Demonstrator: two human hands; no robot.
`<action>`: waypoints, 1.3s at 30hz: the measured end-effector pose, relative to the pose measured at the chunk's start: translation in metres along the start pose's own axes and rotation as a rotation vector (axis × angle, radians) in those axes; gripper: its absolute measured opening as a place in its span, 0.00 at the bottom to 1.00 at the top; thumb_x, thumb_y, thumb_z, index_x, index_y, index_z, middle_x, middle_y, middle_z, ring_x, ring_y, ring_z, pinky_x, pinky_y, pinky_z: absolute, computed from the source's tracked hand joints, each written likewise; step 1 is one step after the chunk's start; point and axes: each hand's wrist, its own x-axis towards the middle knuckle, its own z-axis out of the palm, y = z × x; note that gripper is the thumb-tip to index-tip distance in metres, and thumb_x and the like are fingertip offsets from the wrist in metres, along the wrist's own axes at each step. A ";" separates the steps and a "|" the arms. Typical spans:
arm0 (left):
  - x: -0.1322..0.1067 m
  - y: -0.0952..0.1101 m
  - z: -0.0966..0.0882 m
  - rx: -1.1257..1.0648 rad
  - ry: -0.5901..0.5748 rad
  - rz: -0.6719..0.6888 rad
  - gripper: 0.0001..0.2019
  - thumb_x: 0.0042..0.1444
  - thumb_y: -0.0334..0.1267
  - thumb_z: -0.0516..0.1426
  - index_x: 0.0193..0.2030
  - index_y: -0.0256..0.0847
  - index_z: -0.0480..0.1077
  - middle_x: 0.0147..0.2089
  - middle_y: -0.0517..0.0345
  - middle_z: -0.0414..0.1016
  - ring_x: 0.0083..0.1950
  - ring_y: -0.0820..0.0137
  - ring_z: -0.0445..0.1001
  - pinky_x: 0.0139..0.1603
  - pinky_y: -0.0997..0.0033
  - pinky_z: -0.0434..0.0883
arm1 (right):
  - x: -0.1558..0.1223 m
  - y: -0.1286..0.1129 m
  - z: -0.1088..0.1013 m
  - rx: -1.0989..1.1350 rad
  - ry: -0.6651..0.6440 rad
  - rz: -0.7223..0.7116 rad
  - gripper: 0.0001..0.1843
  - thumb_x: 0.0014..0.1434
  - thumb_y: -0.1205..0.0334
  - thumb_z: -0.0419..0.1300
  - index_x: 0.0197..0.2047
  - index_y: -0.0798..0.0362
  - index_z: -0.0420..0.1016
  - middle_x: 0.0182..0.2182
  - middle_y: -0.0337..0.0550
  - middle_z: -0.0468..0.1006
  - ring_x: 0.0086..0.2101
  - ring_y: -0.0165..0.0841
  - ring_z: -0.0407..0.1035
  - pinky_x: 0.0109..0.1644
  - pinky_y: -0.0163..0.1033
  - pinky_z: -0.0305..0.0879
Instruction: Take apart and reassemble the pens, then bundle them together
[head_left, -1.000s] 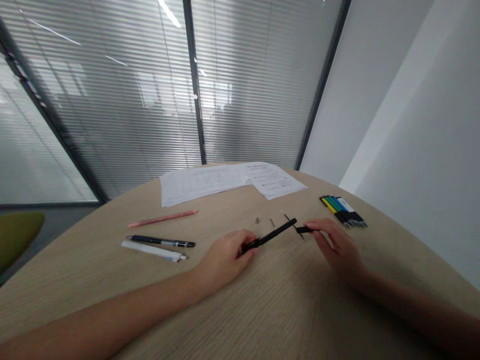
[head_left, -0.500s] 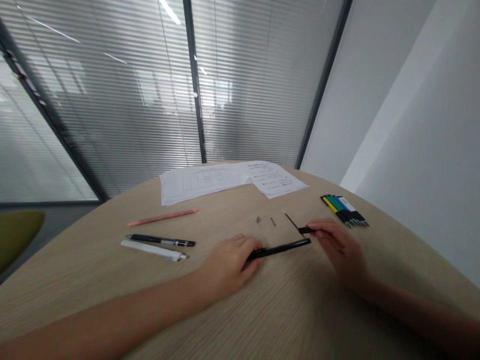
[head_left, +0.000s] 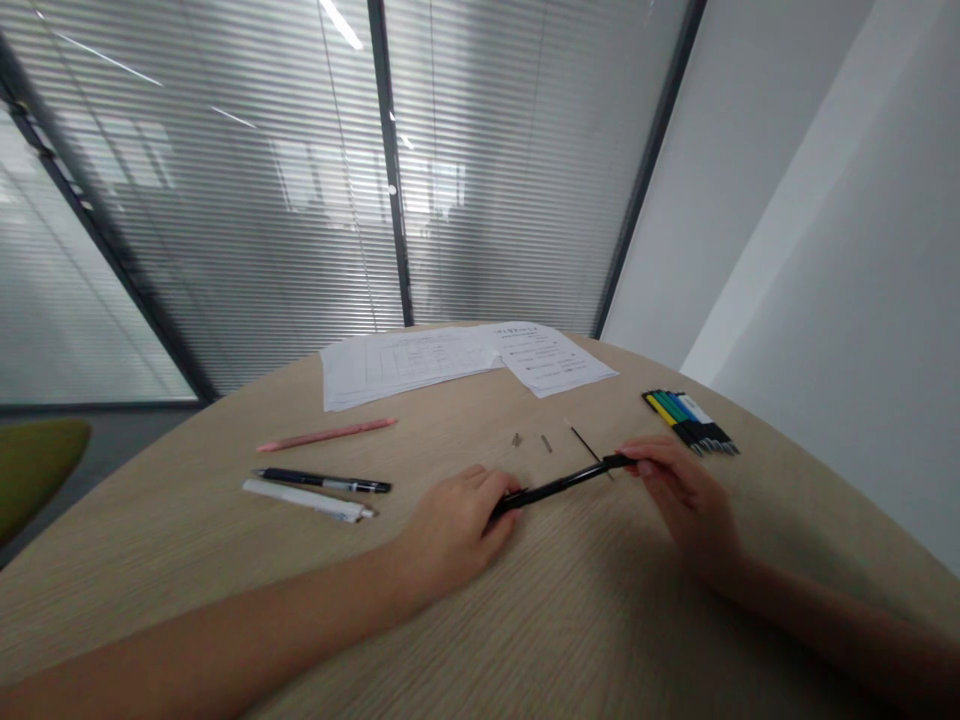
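My left hand rests low over the table, its thumb and fingers closed on one end of a black pen barrel. The barrel slants up to the right. At its far end sits a short black pen piece, pinched between the thumb and fingers of my right hand. The two parts meet end to end; whether one is inside the other I cannot tell. Just behind them lies a thin dark pen refill. Farther left are a small spring-like piece and some tiny metal bits.
To the left lie a pink pen, a black pen and a white pen. Several coloured pens are lined up at the right. Printed papers cover the back of the wooden table.
The right end of the barrel has risen slightly and now meets the short black piece in my right hand; before, there was a gap between them.
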 end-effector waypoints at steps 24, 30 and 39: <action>-0.001 0.003 -0.001 0.081 -0.014 0.060 0.09 0.53 0.35 0.46 0.38 0.37 0.63 0.31 0.54 0.67 0.33 0.68 0.66 0.32 0.69 0.65 | 0.003 -0.003 -0.003 -0.030 -0.018 -0.085 0.09 0.55 0.70 0.48 0.35 0.51 0.67 0.32 0.43 0.71 0.34 0.31 0.66 0.36 0.37 0.64; -0.002 0.001 0.002 0.087 -0.005 0.091 0.09 0.54 0.35 0.46 0.39 0.37 0.63 0.31 0.54 0.67 0.33 0.68 0.66 0.32 0.69 0.64 | 0.003 -0.003 -0.002 -0.010 0.012 -0.051 0.09 0.55 0.68 0.49 0.33 0.50 0.68 0.32 0.42 0.71 0.34 0.31 0.67 0.35 0.36 0.65; -0.001 0.001 0.000 0.040 -0.044 0.142 0.09 0.54 0.36 0.46 0.39 0.37 0.63 0.33 0.53 0.68 0.35 0.68 0.66 0.34 0.70 0.65 | 0.004 -0.004 -0.001 -0.021 0.009 0.012 0.09 0.56 0.65 0.48 0.34 0.52 0.70 0.31 0.43 0.71 0.30 0.31 0.67 0.32 0.36 0.65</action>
